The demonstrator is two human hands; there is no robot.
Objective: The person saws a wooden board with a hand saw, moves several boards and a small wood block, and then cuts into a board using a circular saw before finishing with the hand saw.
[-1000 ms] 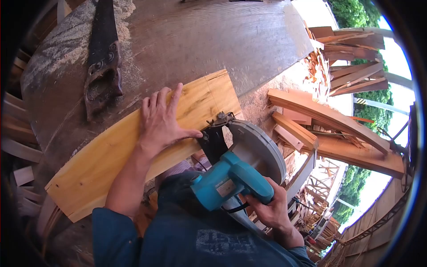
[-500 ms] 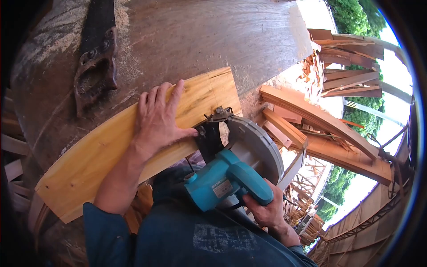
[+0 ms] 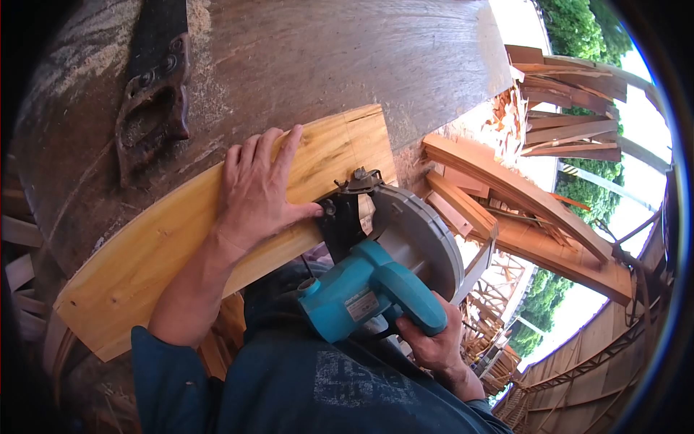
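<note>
Nearest, a dark blue shirt point(image 3: 282, 376) with faded lettering fills the bottom of the view; the right hand point(image 3: 437, 336) has its fingers closed around the rear handle of a teal circular saw point(image 3: 350, 300), whose black base plate point(image 3: 340, 223) meets the near edge of a yellow board point(image 3: 144, 253) close to its right end; the left hand point(image 3: 253, 192) lies on the board, fingers a little apart and pointing away, thumb stretched to the base plate; a thin line crosses the board beyond the saw.

The board lies on a brown surface point(image 3: 311, 61); past its far edge, at upper left, a handsaw point(image 3: 153, 101) rests amid sawdust point(image 3: 94, 54); to the right are curved timbers point(image 3: 520, 192), wood shavings point(image 3: 506, 119) and stacked offcuts point(image 3: 571, 137); green trees point(image 3: 575, 29) stand farthest off.
</note>
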